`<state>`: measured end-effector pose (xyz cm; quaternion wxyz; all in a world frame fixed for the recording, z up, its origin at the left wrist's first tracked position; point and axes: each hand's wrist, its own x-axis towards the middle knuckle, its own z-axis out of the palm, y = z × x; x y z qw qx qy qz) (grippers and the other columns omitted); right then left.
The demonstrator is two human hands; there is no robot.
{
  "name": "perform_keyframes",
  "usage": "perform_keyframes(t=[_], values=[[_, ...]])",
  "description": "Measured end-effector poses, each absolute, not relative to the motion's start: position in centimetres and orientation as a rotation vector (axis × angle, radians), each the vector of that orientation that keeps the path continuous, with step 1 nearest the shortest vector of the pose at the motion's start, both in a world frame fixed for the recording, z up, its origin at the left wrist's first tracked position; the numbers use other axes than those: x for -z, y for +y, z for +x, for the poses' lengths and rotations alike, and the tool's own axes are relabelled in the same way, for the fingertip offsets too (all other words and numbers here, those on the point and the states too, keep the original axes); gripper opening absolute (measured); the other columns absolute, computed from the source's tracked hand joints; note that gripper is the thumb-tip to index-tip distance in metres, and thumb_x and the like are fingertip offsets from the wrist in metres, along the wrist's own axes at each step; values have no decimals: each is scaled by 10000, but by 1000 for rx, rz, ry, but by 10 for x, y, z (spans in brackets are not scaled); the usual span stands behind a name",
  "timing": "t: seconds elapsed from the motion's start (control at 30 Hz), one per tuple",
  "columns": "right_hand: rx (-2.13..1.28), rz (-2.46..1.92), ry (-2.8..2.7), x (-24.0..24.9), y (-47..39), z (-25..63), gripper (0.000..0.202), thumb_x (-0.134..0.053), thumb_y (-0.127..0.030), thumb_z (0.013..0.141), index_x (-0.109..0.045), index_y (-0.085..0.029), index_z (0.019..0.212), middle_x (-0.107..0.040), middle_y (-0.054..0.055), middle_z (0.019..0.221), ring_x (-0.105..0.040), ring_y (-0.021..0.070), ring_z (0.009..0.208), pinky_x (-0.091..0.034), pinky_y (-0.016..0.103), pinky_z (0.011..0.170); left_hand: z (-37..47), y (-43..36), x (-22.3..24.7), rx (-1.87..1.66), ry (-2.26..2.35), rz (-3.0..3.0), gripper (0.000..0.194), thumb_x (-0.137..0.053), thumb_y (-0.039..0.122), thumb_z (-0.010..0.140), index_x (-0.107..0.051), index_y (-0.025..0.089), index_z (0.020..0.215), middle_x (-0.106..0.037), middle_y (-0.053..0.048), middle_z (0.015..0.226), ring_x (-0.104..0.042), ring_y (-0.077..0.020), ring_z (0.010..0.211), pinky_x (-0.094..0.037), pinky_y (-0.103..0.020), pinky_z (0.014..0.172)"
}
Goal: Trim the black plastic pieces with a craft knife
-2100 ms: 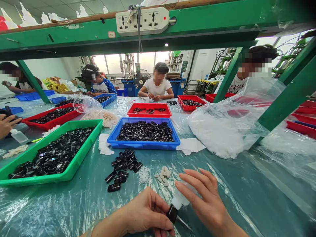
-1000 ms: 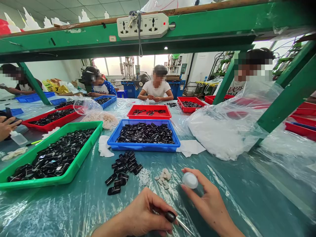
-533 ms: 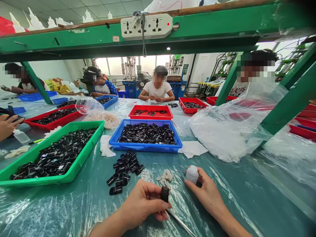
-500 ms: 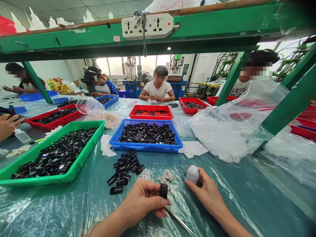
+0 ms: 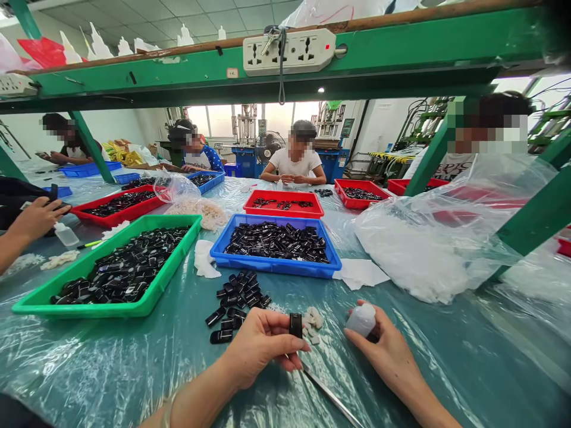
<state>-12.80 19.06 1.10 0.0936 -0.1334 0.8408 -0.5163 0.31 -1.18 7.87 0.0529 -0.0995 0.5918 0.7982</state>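
Note:
Between the thumb and fingers of my left hand is a small glossy black plastic piece, held upright above the table. My right hand is closed round a whitish, rounded small bottle, tilted, with its lower part hidden by my fingers. The two hands are apart. Below my left hand lies a thin metal tool, its tip near my fingers. Between the hands sits a small heap of off-white bits. A loose pile of black pieces lies just beyond my left hand.
A blue tray and a green tray, both full of black pieces, stand ahead and left. A red tray is behind. A clear bag of white material lies right. Co-workers sit around; one's hand shows at left.
The view has swung slightly left, so the scene sits farther right. The black piece has turned a little in my left hand, and the bottle in my right hand is more tilted.

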Motion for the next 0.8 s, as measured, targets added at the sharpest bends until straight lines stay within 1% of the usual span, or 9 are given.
perform_keyframes(t=[0.1, 0.23, 0.37, 0.43, 0.5, 0.57, 0.67, 0.8], values=[[1562, -407, 2501, -11, 191, -127, 726, -587, -489, 645, -358, -160, 1250, -573, 115, 1120, -585, 244, 940, -457, 384, 852, 3, -11, -78, -2413, 1801, -301, 332, -763, 272, 598, -693, 52, 836, -662, -144, 775, -594, -106, 528, -461, -141, 466], [1591, -400, 2534, -15, 191, -124, 758, -579, -526, 643, -335, -178, 1270, -525, 116, 1202, -578, 239, 956, -473, 372, 830, 3, -12, -77, -2401, 1804, -309, 310, -752, 252, 607, -693, 53, 837, -663, -143, 783, -594, -104, 527, -464, -143, 471], [1626, -403, 2612, -23, 192, -120, 772, -567, -554, 638, -331, -190, 1276, -487, 105, 1255, -535, 250, 1034, -468, 387, 859, 3, -12, -77, -2383, 1803, -303, 305, -748, 250, 604, -692, 51, 828, -663, -145, 791, -597, -109, 533, -467, -149, 473], [1668, -440, 2677, -25, 191, -119, 765, -565, -550, 634, -343, -174, 1262, -494, 111, 1248, -506, 257, 1086, -457, 398, 893, 3, -11, -77, -2384, 1799, -299, 312, -747, 252, 604, -690, 49, 833, -662, -148, 791, -595, -108, 529, -465, -150, 474], [1701, -479, 2720, -24, 191, -118, 753, -571, -539, 635, -355, -164, 1252, -506, 120, 1232, -496, 266, 1109, -469, 405, 885, 4, -10, -78, -2385, 1796, -307, 318, -749, 251, 598, -687, 49, 835, -660, -148, 789, -591, -107, 525, -460, -151, 472], [1711, -517, 2728, -21, 192, -119, 742, -582, -519, 648, -356, -164, 1258, -513, 126, 1223, -511, 267, 1097, -486, 395, 859, 4, -9, -79, -2384, 1813, -318, 313, -750, 247, 591, -685, 50, 825, -656, -141, 786, -589, -112, 529, -459, -160, 474], [1690, -563, 2714, -16, 192, -120, 734, -591, -496, 676, -341, -169, 1283, -502, 132, 1234, -533, 257, 1063, -495, 372, 838, 5, -7, -77, -2352, 1914, -291, 252, -727, 234, 601, -686, 52, 771, -639, -114, 756, -579, -121, 547, -465, -186, 484], [1647, -515, 2679, -14, 192, -120, 741, -580, -505, 684, -323, -180, 1299, -487, 130, 1258, -558, 247, 1023, -500, 360, 818, 7, -3, -73, -2223, 2178, -201, 208, -666, 172, 629, -708, 75, 809, -622, -82, 744, -536, -107, 550, -467, -209, 503]])
